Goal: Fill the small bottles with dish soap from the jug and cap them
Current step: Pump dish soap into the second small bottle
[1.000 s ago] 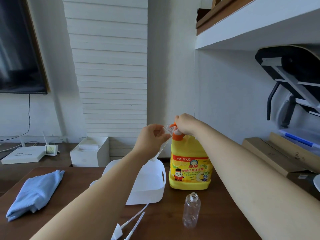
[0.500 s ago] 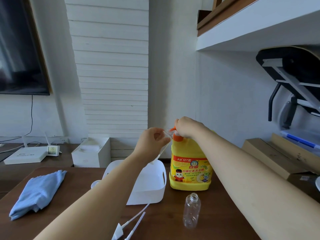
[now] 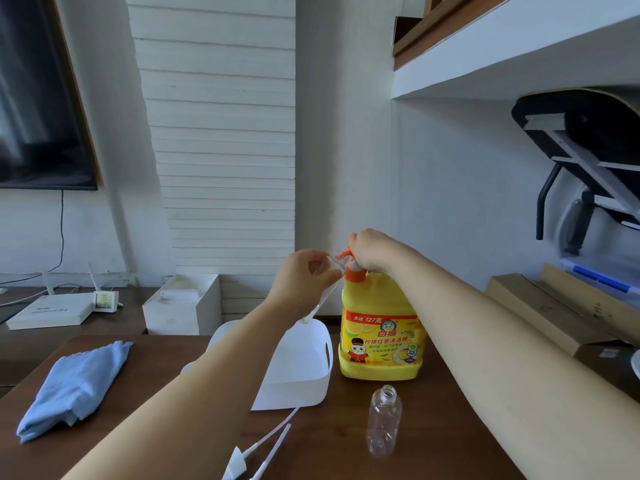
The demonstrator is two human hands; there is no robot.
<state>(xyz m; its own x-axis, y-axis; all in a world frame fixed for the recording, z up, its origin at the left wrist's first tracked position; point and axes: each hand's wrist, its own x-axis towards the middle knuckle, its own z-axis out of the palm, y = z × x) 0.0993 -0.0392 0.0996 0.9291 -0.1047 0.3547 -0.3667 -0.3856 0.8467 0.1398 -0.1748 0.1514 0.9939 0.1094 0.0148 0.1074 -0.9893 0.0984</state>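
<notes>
A yellow dish soap jug (image 3: 380,337) with an orange pump top stands on the dark wooden table. My right hand (image 3: 370,249) presses down on the pump head. My left hand (image 3: 304,280) holds a small clear bottle (image 3: 330,282) tilted, its mouth against the orange spout. A second clear bottle (image 3: 383,424), uncapped, stands in front of the jug. Two white pump caps with long tubes (image 3: 258,452) lie on the table at the near edge.
A white plastic tub (image 3: 304,379) sits left of the jug, partly behind my left forearm. A folded blue cloth (image 3: 74,386) lies at the table's left. A white box (image 3: 181,308) and a router stand behind. Cardboard boxes (image 3: 550,310) lie to the right.
The view has shifted slightly. Both hands stay at the pump, and my right hand sits a little lower on it than a second ago.
</notes>
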